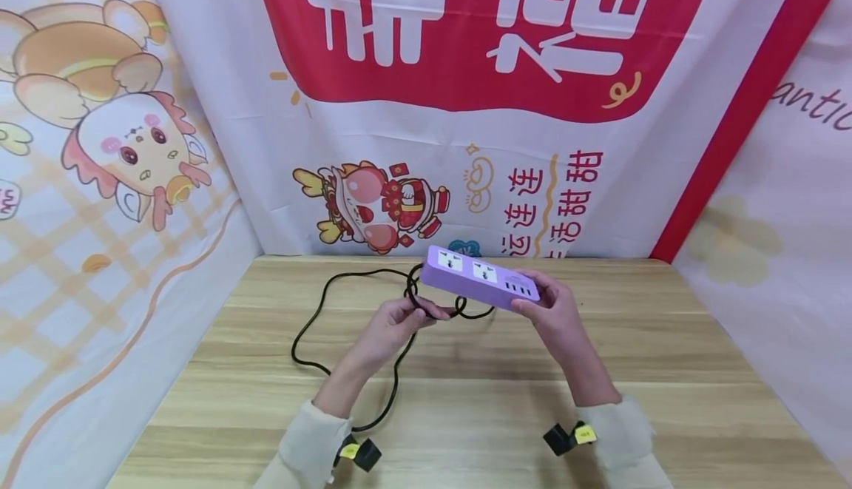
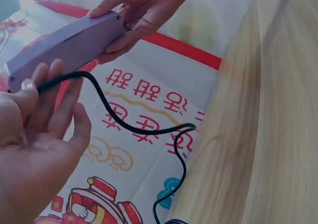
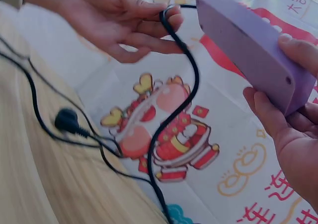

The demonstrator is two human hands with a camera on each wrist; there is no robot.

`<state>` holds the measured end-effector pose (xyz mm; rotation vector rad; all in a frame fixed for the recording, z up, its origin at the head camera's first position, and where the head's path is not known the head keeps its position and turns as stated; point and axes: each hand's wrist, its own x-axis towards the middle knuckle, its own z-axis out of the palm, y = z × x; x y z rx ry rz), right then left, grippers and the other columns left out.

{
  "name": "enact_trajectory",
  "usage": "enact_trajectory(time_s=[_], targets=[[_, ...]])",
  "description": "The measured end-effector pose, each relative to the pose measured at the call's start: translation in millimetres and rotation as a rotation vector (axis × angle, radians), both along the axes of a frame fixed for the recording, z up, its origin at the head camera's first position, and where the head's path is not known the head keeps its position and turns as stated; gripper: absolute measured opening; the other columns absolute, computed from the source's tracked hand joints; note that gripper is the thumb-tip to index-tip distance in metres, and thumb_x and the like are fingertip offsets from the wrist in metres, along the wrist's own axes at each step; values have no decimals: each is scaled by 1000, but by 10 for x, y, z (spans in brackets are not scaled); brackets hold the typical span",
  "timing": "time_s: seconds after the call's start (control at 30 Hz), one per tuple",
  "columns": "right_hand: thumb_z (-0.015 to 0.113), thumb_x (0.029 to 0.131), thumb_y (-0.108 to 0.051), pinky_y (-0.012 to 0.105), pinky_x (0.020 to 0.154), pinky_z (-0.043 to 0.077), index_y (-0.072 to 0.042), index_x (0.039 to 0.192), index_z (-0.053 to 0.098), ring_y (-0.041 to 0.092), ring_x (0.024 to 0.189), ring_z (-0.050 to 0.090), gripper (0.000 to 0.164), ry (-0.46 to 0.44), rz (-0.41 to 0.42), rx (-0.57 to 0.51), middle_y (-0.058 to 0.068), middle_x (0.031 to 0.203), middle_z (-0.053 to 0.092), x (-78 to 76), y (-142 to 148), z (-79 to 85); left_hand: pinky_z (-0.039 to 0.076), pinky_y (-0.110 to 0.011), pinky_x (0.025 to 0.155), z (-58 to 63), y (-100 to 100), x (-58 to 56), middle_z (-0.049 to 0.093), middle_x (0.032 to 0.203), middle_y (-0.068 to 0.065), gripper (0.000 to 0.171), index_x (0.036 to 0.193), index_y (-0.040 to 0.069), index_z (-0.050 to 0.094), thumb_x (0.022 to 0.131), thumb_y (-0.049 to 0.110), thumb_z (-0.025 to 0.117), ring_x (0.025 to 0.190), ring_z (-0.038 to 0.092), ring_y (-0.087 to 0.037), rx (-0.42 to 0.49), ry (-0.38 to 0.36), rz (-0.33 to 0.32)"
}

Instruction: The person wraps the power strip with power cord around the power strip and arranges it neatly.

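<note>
A purple power strip (image 1: 478, 279) with white sockets and several USB ports is held up off the table, tilted down toward its right end. My right hand (image 1: 554, 313) grips that right end, thumb on the near side. Just below the strip's left end, my left hand (image 1: 398, 324) pinches the black cord (image 1: 397, 371) between thumb and fingers. In the left wrist view the cord (image 2: 107, 101) runs from the pinch down to the table. A black plug (image 3: 68, 120) on the cord lies on the table in the right wrist view.
The wooden table (image 1: 466, 415) carries a wide loop of the cord left of centre. A printed cloth (image 1: 413, 126) hangs along the table's back edge, with more printed cloth (image 1: 100, 252) at the left and right sides.
</note>
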<state>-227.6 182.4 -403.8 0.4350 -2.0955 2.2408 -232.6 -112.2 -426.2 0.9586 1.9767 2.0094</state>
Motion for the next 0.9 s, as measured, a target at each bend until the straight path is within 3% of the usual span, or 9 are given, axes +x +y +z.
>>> enact_trajectory(time_s=[0.1,0.27,0.37,0.47,0.53,0.63,0.73,0.9], targets=[[64,94,-2,26,95,56,2,136,52,16,113,57,44,-4,123,-126,5,129,57,13,8,-9,48,-36,107,21,15,35,69,121,-21,25,105,-10,63,105,8,46,125,62,-18,-15,118,-58],[60,95,-1,25,91,56,-5,129,59,14,110,60,35,61,300,-155,4,126,60,-2,32,-47,49,-30,101,46,-6,49,71,115,-20,22,102,-1,70,95,-10,51,119,62,-12,-148,288,8],[60,94,-2,25,90,56,-10,127,61,13,110,61,34,80,361,-142,4,125,61,-30,35,-83,52,-30,97,41,-30,20,74,111,-14,30,116,4,67,94,-12,53,116,64,-14,-212,375,42],[59,94,-2,25,89,56,-11,126,61,13,109,61,34,73,380,-144,4,124,61,-54,35,-133,54,-39,99,17,-41,-17,69,122,-13,41,132,5,56,94,-10,56,119,63,-22,-288,466,76],[58,95,-1,25,91,56,-10,127,60,13,110,61,34,68,398,-162,4,125,61,-74,29,-175,50,-47,105,-5,-42,-28,62,132,-13,51,139,7,48,92,-7,61,125,59,-28,-367,485,132],[57,96,-2,25,93,55,-9,130,59,13,110,61,34,36,433,-191,4,125,62,-93,8,-243,42,-55,110,-37,-40,-17,54,141,-12,56,141,11,46,90,3,68,132,49,-32,-501,415,228],[54,98,-3,26,95,55,-9,132,59,13,111,61,35,11,479,-196,4,127,62,-101,-24,-295,43,-55,109,-54,-42,-35,59,135,-13,53,136,8,52,87,4,72,127,52,-33,-527,394,255],[55,98,-4,26,93,56,-7,132,59,14,109,62,35,15,523,-110,5,127,63,-102,-50,-343,54,-42,96,-40,-81,-94,71,110,-8,34,112,5,68,81,-7,75,105,67,-25,-542,531,246]])
